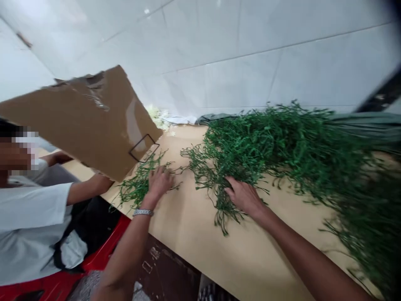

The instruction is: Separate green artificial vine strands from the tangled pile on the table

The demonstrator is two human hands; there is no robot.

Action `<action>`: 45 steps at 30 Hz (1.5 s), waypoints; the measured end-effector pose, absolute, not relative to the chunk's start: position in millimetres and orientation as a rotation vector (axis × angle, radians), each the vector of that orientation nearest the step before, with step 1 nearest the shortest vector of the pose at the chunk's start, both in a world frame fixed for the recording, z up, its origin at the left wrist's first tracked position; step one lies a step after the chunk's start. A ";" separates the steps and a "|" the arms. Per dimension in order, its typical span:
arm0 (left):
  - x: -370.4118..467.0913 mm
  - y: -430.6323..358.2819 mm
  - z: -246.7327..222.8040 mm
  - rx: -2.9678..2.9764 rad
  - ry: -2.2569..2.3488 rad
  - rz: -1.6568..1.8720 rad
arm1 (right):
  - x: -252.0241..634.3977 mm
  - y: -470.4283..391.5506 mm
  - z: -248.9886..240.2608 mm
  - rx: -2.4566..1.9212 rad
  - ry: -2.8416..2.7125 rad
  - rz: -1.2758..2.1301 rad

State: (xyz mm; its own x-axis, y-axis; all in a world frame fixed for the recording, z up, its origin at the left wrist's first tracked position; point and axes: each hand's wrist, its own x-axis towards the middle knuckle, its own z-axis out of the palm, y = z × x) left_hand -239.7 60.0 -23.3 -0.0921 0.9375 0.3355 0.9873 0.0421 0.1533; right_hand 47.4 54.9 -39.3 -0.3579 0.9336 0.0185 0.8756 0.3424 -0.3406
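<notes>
Green artificial sprigs (pixel 275 138) are piled along the back and right of the tan tabletop (pixel 188 221). My right hand (pixel 244 195) is at a loose clump (pixel 225 209) at the pile's left end, thumb and index finger against the stems; whether it grips them is unclear. A smaller bunch of sprigs (pixel 134 188) lies to the left, below the edge of a cardboard box. Over that bunch's right side rests my left hand (pixel 160 182), wearing a metal watch band at the wrist, its fingertips blurred and partly hidden among the stems.
At the left, a person in a white shirt (pixel 34 217) holds up a large cardboard box (pixel 90 121) that reaches over the table. Pale flowers (pixel 158 117) lie by the tiled wall (pixel 234 79). A red plastic chair (pixel 106 246) stands below left.
</notes>
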 end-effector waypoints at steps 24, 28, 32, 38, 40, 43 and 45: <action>-75.8 -3.8 -38.0 -2.493 -1.370 -1.046 | 185.8 -78.0 -14.2 -1.276 -1.689 0.801; -39.9 -43.3 -14.0 -2.560 -1.245 -1.330 | 190.0 -87.3 -22.7 -1.298 -1.621 0.749; -12.2 -59.6 -4.8 -2.925 -1.509 -1.623 | 185.5 -91.2 -28.5 -1.245 -1.568 0.764; -3.6 -64.9 -9.5 -2.866 -1.516 -1.717 | 176.7 -92.2 -38.0 -1.238 -1.439 0.838; -1.1 -65.4 -12.7 -2.934 -1.583 -1.568 | 173.5 -93.7 -40.5 -1.221 -1.429 0.892; 1.8 -65.5 -19.0 -2.846 -1.644 -1.557 | 168.1 -96.5 -42.0 -1.189 -1.473 0.937; 2.4 -65.7 -22.1 -2.779 -1.529 -1.558 | 164.8 -98.2 -42.0 -1.186 -1.500 0.937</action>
State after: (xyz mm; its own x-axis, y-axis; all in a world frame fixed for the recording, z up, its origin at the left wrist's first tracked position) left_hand 2.4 -65.7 -22.1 0.2659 0.8232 0.5016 0.4861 -0.5639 0.6677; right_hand 164.8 -98.2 -42.0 -0.0553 0.9734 0.2224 0.2268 0.2292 -0.9466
